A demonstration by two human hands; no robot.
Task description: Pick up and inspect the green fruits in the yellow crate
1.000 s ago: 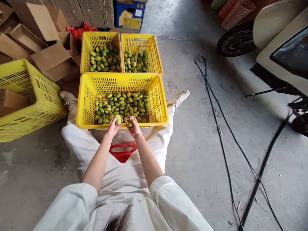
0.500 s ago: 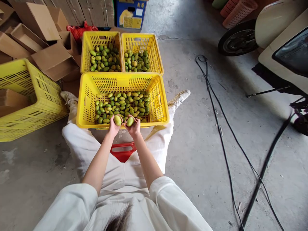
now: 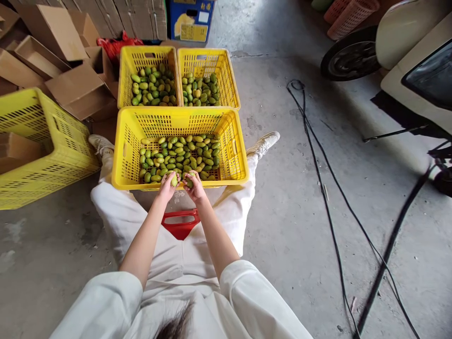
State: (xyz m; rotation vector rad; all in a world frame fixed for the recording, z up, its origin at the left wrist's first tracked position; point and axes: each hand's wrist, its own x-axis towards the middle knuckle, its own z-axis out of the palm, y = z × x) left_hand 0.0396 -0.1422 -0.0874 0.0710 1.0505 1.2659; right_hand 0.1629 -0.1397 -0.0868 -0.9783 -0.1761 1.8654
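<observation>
Seated, legs apart, both forearms reaching forward over the near edge of a yellow crate point(image 3: 180, 123). My left hand point(image 3: 166, 187) has its fingers curled round a yellow-green fruit point(image 3: 174, 181), thumb against it, part of its skin facing me. My right hand point(image 3: 195, 189) is closed round a second fruit point(image 3: 189, 183), fingers bent over its top so that only some of it shows. Hands just beside each other, near side of the crate; whether their fingertips touch, I cannot tell. Beyond them, loose fruit point(image 3: 176, 153), green to yellowish, is spread over the crate floor. Against the far side stand two smaller yellow crates, a left one point(image 3: 127, 66) and a right one point(image 3: 228, 77), each part-filled with similar fruit. To the left, a larger yellow crate point(image 3: 72, 136) lies tilted, cardboard inside; behind it, a heap of cardboard boxes point(image 3: 76, 89), with a red plastic bag point(image 3: 122, 45) at its right. Far side, centre: a blue carton point(image 3: 192, 21). A red handle-like piece point(image 3: 181, 230) shows between my thighs. To the right, black cables point(image 3: 319, 165) trail over grey concrete; farther right, a pale vehicle point(image 3: 395, 42) with a dark wheel.
</observation>
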